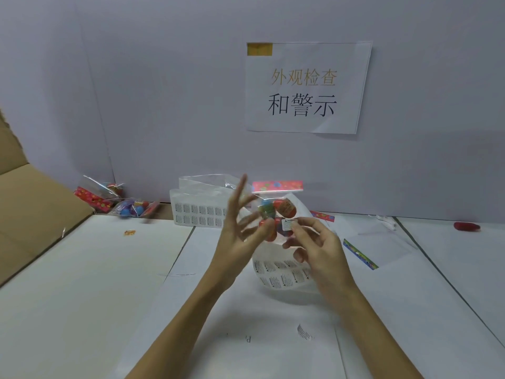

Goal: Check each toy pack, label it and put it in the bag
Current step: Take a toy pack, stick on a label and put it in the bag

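While the left hand (pixel 240 228) props the pack (pixel 276 217) mid-scene above the table with fingers spread and the right hand (pixel 314 242) pinches a label (pixel 289 224) against it, the crinkly film looks light, soft and slippery, best gripped at its stiffer card header (pixel 277 186).

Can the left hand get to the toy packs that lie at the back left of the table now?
Probably not at once. The left hand supports the toy pack while the right hand applies a label. The path to the spare packs looks free.
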